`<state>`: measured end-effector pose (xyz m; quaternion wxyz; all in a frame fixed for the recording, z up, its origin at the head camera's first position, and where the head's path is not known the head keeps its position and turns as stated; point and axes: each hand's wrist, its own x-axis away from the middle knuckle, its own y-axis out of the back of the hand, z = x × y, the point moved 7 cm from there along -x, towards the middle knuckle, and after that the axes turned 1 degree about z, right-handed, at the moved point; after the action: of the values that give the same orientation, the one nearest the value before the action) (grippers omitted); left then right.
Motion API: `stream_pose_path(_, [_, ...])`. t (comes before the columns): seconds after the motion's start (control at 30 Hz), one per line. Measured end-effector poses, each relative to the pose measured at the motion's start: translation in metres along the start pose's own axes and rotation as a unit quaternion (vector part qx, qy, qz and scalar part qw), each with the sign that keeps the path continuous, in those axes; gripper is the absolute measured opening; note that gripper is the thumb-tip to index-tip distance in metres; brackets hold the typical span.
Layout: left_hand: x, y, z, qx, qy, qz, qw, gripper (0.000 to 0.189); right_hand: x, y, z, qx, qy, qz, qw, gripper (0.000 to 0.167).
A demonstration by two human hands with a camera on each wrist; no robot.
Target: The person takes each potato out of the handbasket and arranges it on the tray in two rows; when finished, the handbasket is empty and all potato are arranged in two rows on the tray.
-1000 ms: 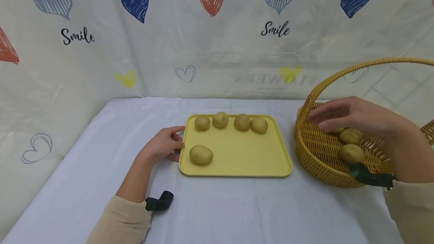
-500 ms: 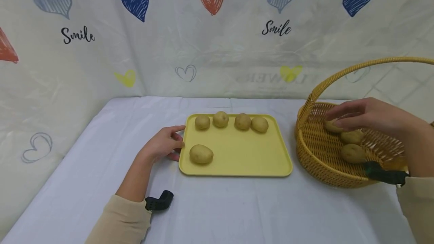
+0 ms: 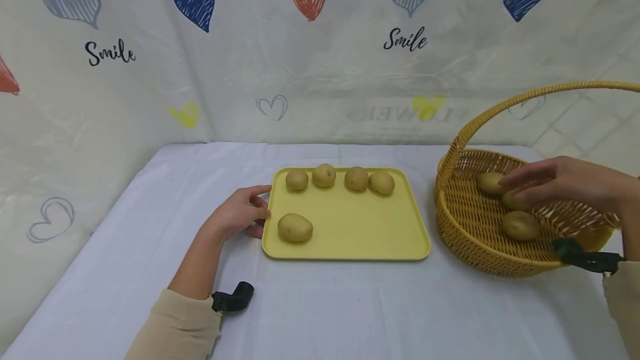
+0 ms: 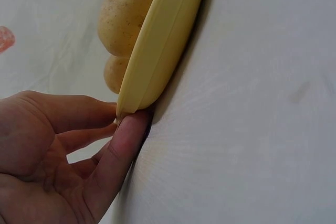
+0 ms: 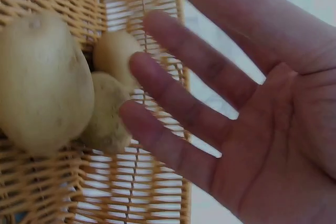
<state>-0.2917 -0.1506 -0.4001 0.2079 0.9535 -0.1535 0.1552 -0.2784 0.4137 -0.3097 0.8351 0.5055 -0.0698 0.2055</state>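
Head view: the left hand [image 3: 241,213], fingers relaxed, touches the tray's [image 3: 345,253] left edge; four potatoes [image 3: 356,179] line its far edge. The right hand [image 3: 575,183], fingers loosely extended, hovers over the basket's [image 3: 467,246] three potatoes [image 3: 520,225], seemingly reaching; gripping one calls for closing.

A pale backdrop [image 3: 240,65] with coloured hearts [image 3: 196,3] and "Smile" lettering [image 3: 406,39] hangs behind the far edge of the white-covered table [image 3: 325,310]. It also lines the left edge. Faint crossing lines [image 3: 590,121] show beyond the far right corner.
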Motion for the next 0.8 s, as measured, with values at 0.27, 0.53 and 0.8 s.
stream_pose_path(0.27, [0.000, -0.002, -0.001, 0.001, -0.003, 0.005, 1.0000, 0.072, 0.002, -0.008, -0.022, -0.014, -0.017, 0.048, 0.9986, 0.051])
stream_pose_path(0.53, [0.000, -0.004, -0.001, -0.001, 0.003, 0.004, 1.0000, 0.072, 0.003, -0.021, -0.029, -0.046, -0.034, 0.108, 0.9925, 0.054])
stream_pose_path(0.8, [0.000, -0.002, -0.001, -0.005, 0.003, 0.001, 1.0000, 0.072, 0.001, -0.026, -0.033, -0.067, -0.016, 0.139, 0.9879, 0.048])
